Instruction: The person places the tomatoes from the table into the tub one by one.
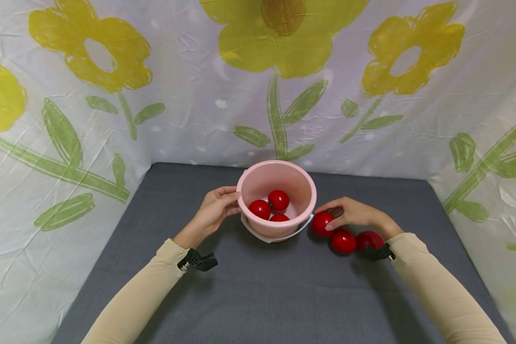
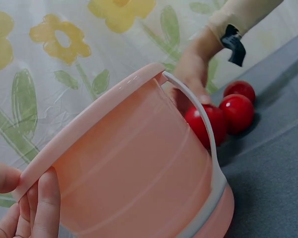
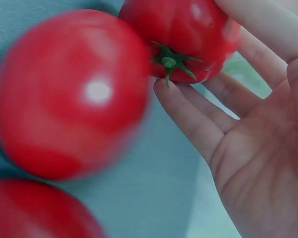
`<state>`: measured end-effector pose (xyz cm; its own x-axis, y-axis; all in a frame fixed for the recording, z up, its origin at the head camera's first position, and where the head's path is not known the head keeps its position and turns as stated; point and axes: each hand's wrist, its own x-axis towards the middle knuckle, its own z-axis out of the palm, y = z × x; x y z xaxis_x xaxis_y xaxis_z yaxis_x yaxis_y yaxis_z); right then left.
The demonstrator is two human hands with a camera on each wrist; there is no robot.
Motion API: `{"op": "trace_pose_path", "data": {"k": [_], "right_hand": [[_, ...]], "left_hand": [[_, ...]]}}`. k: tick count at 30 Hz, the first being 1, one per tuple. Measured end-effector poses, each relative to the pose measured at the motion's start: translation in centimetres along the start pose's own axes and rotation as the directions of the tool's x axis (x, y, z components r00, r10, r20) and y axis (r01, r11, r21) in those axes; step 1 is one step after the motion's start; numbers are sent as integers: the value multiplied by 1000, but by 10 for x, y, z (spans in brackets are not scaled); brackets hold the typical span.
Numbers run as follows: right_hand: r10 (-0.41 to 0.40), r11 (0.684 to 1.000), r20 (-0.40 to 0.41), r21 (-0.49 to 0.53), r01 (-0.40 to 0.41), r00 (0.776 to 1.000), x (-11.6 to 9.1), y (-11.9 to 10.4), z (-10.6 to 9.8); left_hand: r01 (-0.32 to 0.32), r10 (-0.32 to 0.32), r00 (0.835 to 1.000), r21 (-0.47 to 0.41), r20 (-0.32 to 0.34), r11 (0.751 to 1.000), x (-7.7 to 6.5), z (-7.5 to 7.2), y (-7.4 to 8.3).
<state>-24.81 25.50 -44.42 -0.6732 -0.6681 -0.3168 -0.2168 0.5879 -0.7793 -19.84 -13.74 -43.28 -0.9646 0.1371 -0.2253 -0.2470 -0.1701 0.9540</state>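
Note:
A pink bucket with a white handle stands on the dark table. My left hand pinches its rim on the left side, thumb and fingers on either side of the edge. Three red tomatoes show inside the bucket. To the right of it, my right hand holds a tomato between thumb and fingers, close beside the bucket. In the right wrist view, this tomato's green stem star faces the camera. Two more tomatoes lie just beneath the right wrist.
A dark grey cloth covers the table. White curtains with yellow flowers hang behind it and along both sides. Each wrist wears a black strap-on device, the right one hanging over the farthest-right tomato.

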Motion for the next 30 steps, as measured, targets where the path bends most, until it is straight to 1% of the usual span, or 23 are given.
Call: {"op": "trace_pose_path", "data": {"k": [3,6,16,19,23,25,28,30], "right_hand": [[-31,1000,-13,-3,31,999,-3,-8,-14],[-41,999,-25,1,41,999,-6,-18,-28],[26,1000,-43,-13,-26,999,-11,-51,-61],[21,999,-76,-42,-24,997,-13,-66,-73],[6,993,-136,-115,-22,991,-16,-88,-87],[14,989,-159,-142,-37,987,-17,-97,-92],[31,982,-173,-180,-62,984,-16,-109,-96],[28,980,-167,-190,-60,986,-14,-115,-97]], "left_hand": [[-1,1,1000,0,3,1000,0,0,1],[-2,2,1000,2,7,1000,0,0,1],[7,-7,1000,-4,-4,1000,0,0,2],[11,-11,1000,-6,-8,1000,0,0,2],[12,-12,1000,-9,-9,1000,0,0,1],[9,-10,1000,-7,-6,1000,1,0,1],[5,-5,1000,-1,-2,1000,1,-1,0],[4,-4,1000,3,1,1000,1,-1,0]]}}
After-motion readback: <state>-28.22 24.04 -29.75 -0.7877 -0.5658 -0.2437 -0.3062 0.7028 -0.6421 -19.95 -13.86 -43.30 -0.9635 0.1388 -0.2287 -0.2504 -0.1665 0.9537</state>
